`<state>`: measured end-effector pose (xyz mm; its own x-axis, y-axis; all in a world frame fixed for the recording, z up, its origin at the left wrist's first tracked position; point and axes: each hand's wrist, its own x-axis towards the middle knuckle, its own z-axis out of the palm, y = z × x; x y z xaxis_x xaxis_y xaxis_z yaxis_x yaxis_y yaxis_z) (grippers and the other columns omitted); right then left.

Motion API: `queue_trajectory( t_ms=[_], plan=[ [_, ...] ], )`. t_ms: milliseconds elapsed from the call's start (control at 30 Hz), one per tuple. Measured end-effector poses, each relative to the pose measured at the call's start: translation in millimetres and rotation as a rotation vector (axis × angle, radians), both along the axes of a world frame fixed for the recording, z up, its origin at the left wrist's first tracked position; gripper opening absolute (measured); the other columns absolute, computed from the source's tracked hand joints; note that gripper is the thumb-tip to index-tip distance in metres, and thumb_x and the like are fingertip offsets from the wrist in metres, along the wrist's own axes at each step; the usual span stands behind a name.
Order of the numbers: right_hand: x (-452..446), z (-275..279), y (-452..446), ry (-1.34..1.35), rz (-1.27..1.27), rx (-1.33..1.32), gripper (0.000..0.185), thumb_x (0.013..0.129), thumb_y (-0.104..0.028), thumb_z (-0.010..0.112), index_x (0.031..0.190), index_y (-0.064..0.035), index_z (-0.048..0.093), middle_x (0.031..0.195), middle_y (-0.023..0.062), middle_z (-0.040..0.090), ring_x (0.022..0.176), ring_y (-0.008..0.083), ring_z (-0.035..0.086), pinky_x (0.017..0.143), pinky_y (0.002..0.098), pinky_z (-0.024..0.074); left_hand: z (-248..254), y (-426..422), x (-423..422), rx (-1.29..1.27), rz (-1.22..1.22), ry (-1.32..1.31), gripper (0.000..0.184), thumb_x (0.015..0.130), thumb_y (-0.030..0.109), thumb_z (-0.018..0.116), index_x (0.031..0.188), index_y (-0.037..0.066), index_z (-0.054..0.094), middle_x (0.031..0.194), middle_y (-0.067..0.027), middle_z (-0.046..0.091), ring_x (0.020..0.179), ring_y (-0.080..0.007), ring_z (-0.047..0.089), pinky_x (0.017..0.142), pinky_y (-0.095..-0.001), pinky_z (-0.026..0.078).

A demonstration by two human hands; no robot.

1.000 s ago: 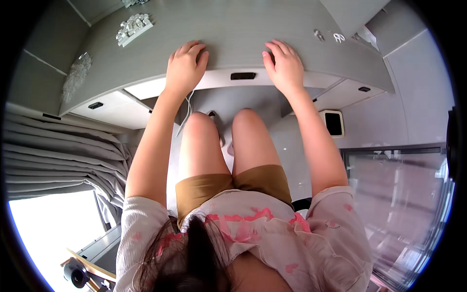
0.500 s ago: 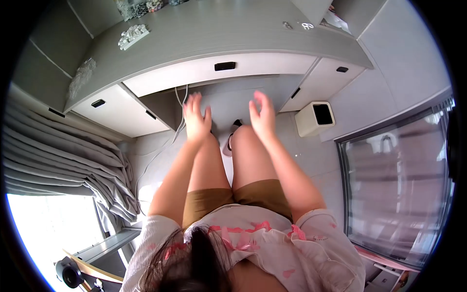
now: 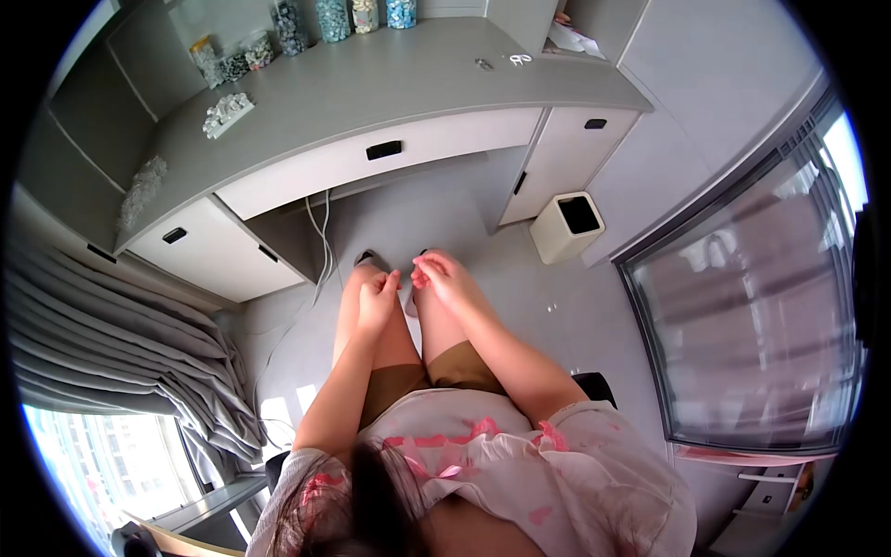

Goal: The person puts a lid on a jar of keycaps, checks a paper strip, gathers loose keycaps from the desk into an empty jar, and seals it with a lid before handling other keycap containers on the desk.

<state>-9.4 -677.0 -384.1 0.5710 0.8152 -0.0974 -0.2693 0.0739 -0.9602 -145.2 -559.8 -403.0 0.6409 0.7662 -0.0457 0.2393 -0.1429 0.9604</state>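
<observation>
My left hand (image 3: 378, 298) is curled into a loose fist above my left thigh, near the knee. Beside it, a small gap away, my right hand (image 3: 443, 278) hovers over the right knee with its fingers bent inward. No object shows in either hand. Both hands are in front of the desk, below the level of its white middle drawer (image 3: 316, 175). On the grey desktop (image 3: 371, 93) lie a white tray of small pale pieces (image 3: 227, 114), a pair of white-handled scissors (image 3: 520, 59) and a small metallic item (image 3: 483, 64).
Several jars of beads, including a blue one (image 3: 401, 13), line the desk's back. Crumpled clear plastic (image 3: 142, 192) lies at its left end. A cream bin (image 3: 566, 228) stands on the floor at right. White cables (image 3: 325, 246) hang under the desk. Grey curtains (image 3: 111, 334) fill the left.
Both hands have drawn back toward my lap and closer together, going from spread fingers to curled ones. The view has shifted, showing more of the desk's back and its jars.
</observation>
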Motion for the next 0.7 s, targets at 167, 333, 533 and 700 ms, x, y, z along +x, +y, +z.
queue_trajectory(
  t_ms=[167, 333, 533, 700],
  plan=[
    [-5.3, 3.1, -3.8, -0.296, 0.095, -0.101, 0.020, 0.101, -0.014, 0.056, 0.106, 0.0023, 0.066, 0.087, 0.0081, 0.069, 0.078, 0.0129, 0.066, 0.073, 0.0267, 0.0538, 6.3, -5.6, -4.2, -0.012, -0.127, 0.050, 0.029, 0.098, 0.025, 0.060, 0.101, -0.003, 0.070, 0.072, -0.0063, 0.065, 0.067, -0.0122, 0.056, 0.062, -0.0308, 0.047],
    [-11.8, 15.8, -1.1, -0.267, 0.106, -0.117, 0.019, 0.101, -0.011, 0.055, 0.105, 0.0028, 0.066, 0.085, 0.0069, 0.069, 0.076, 0.0120, 0.066, 0.072, 0.0255, 0.0540, 5.2, -6.7, -3.3, 0.001, -0.177, 0.114, 0.025, 0.098, 0.020, 0.058, 0.102, -0.002, 0.068, 0.074, -0.0070, 0.067, 0.067, -0.0149, 0.059, 0.062, -0.0322, 0.048],
    [-2.4, -4.5, -0.8, -0.382, 0.116, -0.123, 0.017, 0.100, -0.009, 0.055, 0.106, 0.0028, 0.066, 0.085, 0.0067, 0.069, 0.077, 0.0121, 0.066, 0.073, 0.0258, 0.0543, -3.6, -4.3, -5.0, -0.034, -0.194, 0.044, 0.017, 0.093, 0.015, 0.064, 0.101, 0.000, 0.068, 0.075, -0.0028, 0.066, 0.066, -0.0098, 0.057, 0.060, -0.0278, 0.046],
    [0.2, -6.8, -3.4, -0.260, 0.095, -0.091, 0.017, 0.100, -0.010, 0.056, 0.106, 0.0026, 0.065, 0.085, 0.0064, 0.069, 0.077, 0.0120, 0.066, 0.073, 0.0258, 0.0544, 2.4, -4.3, -5.5, -0.014, -0.230, 0.058, 0.013, 0.093, 0.013, 0.068, 0.096, 0.001, 0.066, 0.076, 0.0005, 0.064, 0.069, -0.0073, 0.055, 0.061, -0.0245, 0.045]
  ],
)
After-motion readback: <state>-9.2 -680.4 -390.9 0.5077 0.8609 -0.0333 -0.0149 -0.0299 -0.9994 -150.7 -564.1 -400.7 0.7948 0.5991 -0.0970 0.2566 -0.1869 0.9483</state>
